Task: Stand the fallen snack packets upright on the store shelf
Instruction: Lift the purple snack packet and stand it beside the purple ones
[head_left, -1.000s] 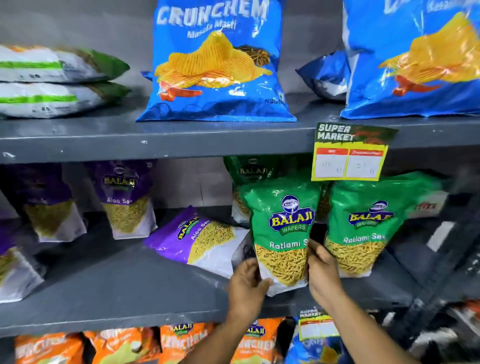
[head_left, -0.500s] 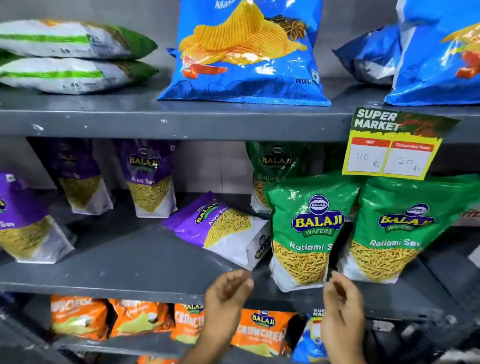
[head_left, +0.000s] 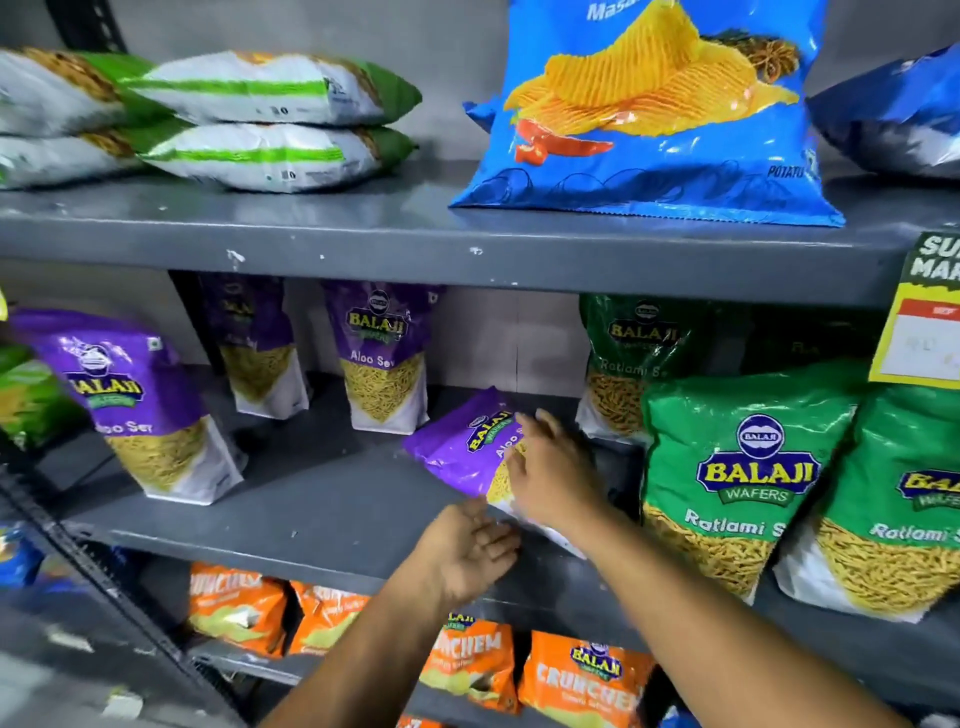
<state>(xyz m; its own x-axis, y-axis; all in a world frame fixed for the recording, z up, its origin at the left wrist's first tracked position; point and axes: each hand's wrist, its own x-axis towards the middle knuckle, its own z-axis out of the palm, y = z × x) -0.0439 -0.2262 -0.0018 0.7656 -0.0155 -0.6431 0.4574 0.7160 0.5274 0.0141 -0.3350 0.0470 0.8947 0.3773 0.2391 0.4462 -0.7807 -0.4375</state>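
Note:
A purple Aloo Sev packet (head_left: 462, 449) lies flat on the grey middle shelf (head_left: 311, 499), its top pointing back left. My right hand (head_left: 553, 475) rests over its lower half with fingers spread and hides that part. My left hand (head_left: 467, 545) is open, palm turned up, at the packet's near white end by the shelf's front edge. To the right a green Ratlami Sev packet (head_left: 743, 478) stands upright. Three more purple packets (head_left: 140, 410) (head_left: 382, 358) (head_left: 257, 345) stand on the left and at the back.
More green packets (head_left: 904, 499) (head_left: 634, 364) stand at the right. The top shelf holds a blue chips bag (head_left: 654, 119) and flat white-green packets (head_left: 270, 122). Orange packets (head_left: 582, 680) fill the shelf below. A yellow price tag (head_left: 922, 338) hangs at the right edge.
Both hands let go of the green packet, which now stands, and moved left to the fallen purple packet. The view shifted left.

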